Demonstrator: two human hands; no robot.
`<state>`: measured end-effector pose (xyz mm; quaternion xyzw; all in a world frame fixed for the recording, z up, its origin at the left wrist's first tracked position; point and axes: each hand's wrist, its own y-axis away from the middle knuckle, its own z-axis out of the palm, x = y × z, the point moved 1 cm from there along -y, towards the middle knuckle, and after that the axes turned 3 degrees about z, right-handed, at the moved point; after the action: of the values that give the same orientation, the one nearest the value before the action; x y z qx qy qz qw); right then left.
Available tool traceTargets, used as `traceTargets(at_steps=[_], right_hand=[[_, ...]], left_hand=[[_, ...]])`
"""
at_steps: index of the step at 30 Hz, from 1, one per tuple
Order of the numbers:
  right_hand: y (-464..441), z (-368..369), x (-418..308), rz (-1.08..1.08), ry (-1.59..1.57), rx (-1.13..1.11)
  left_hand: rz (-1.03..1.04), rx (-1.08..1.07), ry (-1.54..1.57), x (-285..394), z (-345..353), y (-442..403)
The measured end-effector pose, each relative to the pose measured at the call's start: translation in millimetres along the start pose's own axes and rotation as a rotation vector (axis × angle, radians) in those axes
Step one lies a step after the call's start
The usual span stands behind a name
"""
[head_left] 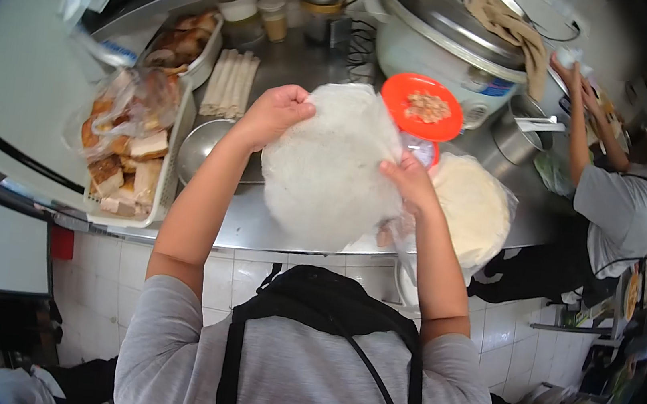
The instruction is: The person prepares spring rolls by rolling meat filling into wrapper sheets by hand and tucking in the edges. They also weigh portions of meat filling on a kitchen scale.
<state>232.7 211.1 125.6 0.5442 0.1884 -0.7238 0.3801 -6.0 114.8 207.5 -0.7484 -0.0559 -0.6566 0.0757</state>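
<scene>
A thin, round, whitish wrapper sheet (333,167) hangs spread out in front of me above the steel counter. My left hand (281,116) pinches its upper left edge. At its right edge, my right hand (409,182) has the sheet between thumb and fingers. Just right of that hand lies a pale round stack of wrappers (470,208) with plastic around it. Behind the sheet, an orange-red plate (395,94) bears small chopped pieces (428,108). Several pale rolled sticks (229,85) lie side by side beyond my left forearm. A metal bowl (199,150) is partly hidden by that forearm.
On the left stands a white basket (177,160) with browned meat-like chunks (123,177) and a plastic bag; another container (204,66) is behind it. A large lidded cooker (447,48) and a metal pot (516,137) stand at the back right. A co-worker (623,198) works at right.
</scene>
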Motion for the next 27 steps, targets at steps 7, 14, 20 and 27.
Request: traceTargets(at_steps=[7, 14, 20, 27], right_hand=[[-4, 51, -38, -0.543, 0.835, 0.296], [18, 117, 121, -0.536, 1.273, -0.119], [8, 139, 167, -0.633, 1.295, -0.152], [-5, 129, 117, -0.635, 1.233, -0.191]], left_hand=[[0.204, 0.316, -0.496, -51, -47, 54], [-0.260, 0.277, -0.140, -169, -30, 120], [-0.216, 0.388, -0.787, -182, -14, 134], [-0.353, 0.342, -0.788, -187, -26, 119]])
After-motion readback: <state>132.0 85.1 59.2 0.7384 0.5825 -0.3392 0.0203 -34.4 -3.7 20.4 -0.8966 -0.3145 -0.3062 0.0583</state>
